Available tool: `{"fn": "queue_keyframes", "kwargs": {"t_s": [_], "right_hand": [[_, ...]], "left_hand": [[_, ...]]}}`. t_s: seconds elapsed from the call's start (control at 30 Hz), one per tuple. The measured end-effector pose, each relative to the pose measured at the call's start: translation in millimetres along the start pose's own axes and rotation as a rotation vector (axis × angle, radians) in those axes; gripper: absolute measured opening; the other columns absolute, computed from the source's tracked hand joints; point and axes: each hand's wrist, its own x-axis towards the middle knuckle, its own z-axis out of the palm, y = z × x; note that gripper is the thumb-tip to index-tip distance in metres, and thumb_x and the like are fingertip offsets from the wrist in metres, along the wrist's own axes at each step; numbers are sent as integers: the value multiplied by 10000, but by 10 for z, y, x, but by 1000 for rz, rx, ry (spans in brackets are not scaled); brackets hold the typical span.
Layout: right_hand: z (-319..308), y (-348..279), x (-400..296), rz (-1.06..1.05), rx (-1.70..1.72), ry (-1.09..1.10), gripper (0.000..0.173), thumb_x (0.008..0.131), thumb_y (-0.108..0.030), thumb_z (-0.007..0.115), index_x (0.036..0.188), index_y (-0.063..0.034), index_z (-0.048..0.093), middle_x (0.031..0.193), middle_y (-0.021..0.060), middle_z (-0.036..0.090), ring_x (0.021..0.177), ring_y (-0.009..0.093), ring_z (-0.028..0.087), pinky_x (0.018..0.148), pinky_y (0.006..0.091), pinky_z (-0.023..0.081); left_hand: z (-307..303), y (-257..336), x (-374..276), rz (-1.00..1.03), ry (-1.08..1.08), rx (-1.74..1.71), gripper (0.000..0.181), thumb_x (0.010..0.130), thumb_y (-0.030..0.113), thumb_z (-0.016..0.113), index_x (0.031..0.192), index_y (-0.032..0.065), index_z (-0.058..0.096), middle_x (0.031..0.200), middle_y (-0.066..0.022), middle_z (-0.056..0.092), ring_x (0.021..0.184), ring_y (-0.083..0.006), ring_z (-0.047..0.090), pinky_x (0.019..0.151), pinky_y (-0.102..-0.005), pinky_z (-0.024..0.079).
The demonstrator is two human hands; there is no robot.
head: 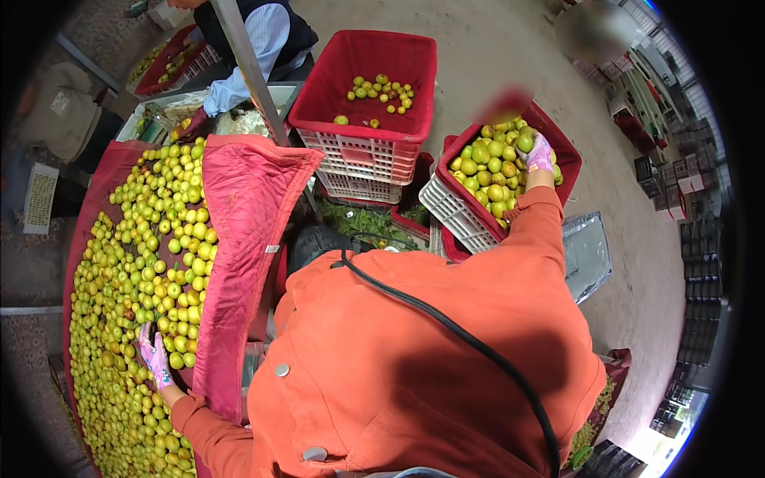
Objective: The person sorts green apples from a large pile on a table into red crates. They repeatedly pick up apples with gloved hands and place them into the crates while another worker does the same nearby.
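Note:
My left hand (pixel 155 358), in a pink-purple floral glove, rests among green-yellow jujubes (pixel 128 275) spread over the sorting table at left. Its fingers are apart and touch the fruit; nothing shows in its grasp. My right hand (pixel 539 152), gloved alike, is over a red-lined white plastic crate (pixel 457 206) at right. Between its fingers is a larger green jujube (pixel 525 142), just above the jujubes (pixel 493 161) heaped in that crate. A quilted red cloth (pixel 239 239) drapes the table's near edge, between the fruit and my body.
Ahead, a red-lined crate (pixel 364 134) on a stack holds some jujubes. A metal post (pixel 251 66) rises at the table's end. Beyond it, a person's sleeve (pixel 230 92) reaches to the table. Green leaves (pixel 358 221) lie below; a silvery plastic-wrapped box (pixel 587 254) stands at right.

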Motion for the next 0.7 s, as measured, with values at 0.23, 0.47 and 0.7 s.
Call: {"fn": "queue_keyframes", "kwargs": {"t_s": [0.23, 0.47, 0.7], "right_hand": [[322, -296, -355, -339, -661, -189, 691, 823, -320, 690, 1450, -135, 465, 1425, 203, 516, 1334, 395, 451, 1102, 427, 383], [646, -70, -665, -650, -823, -522, 724, 828, -418, 649, 1472, -173, 426, 1246, 286, 606, 1157, 442, 574, 984, 492, 470], [696, -323, -934, -542, -1200, -829, 605, 905, -491, 541, 1327, -59, 583, 1283, 214, 612, 1210, 369, 574, 1004, 425, 470]], "left_hand": [[-36, 76, -13, 26, 3, 35, 412, 912, 60, 593, 1320, 14, 565, 1376, -182, 541, 1301, -316, 486, 1113, -400, 357], [81, 267, 49, 32, 115, 167, 370, 906, 164, 665, 1248, 27, 629, 1294, -169, 620, 1227, -307, 573, 1074, -392, 425], [76, 242, -38, 53, 69, 102, 422, 913, 215, 622, 1322, 115, 590, 1364, -172, 559, 1320, -336, 480, 1127, -424, 367]]}}
